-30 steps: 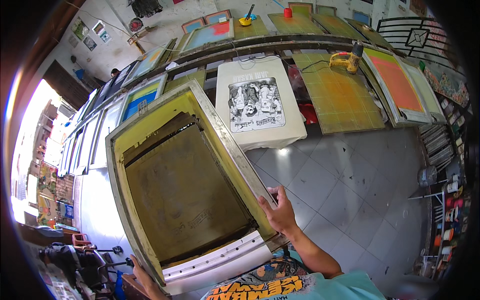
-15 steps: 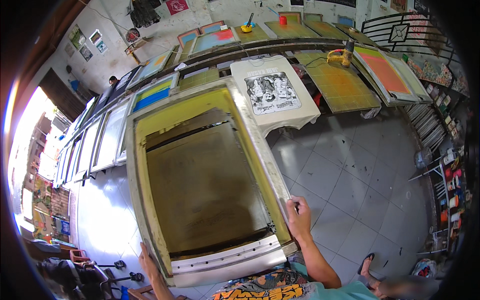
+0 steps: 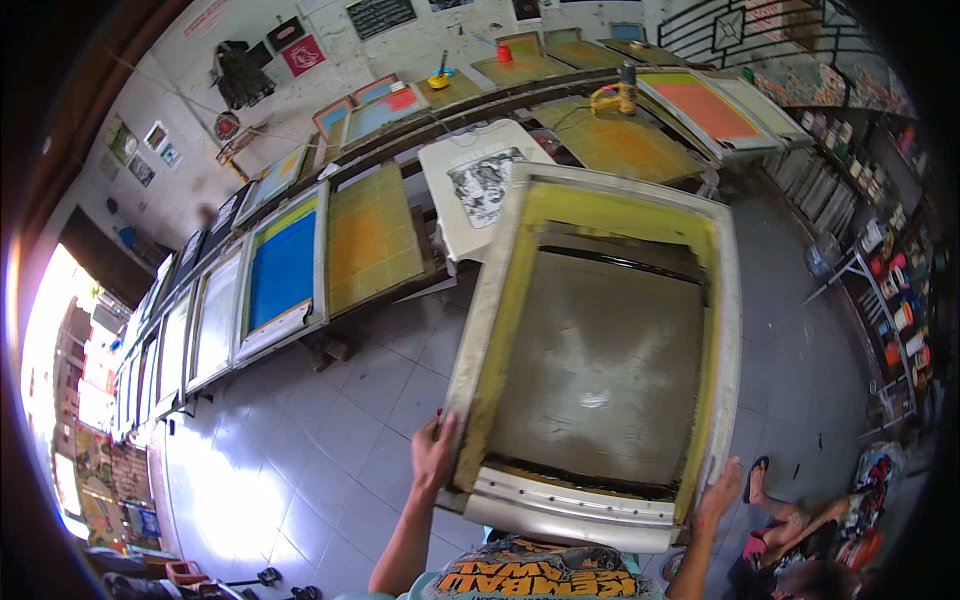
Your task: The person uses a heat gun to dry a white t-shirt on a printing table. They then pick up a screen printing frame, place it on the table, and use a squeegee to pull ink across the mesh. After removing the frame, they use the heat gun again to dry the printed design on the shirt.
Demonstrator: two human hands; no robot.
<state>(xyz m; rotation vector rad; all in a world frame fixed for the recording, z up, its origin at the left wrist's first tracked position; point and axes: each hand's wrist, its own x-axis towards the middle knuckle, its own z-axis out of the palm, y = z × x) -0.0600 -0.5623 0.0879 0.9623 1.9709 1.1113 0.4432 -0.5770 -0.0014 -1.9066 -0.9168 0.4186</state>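
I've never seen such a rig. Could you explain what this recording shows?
There is no machine here, only a person's two bare hands. A camera worn on the head looks down; its wide lens bends straight edges near the rim. The left hand holds one side of a large frame; the right hand is at the other side, its exact hold hard to see. The frame has a dark middle and a pale strip across its near end. Beyond lie a cream cloth with a black print, a yellowish board bearing a yellow tool, and a blue screen.
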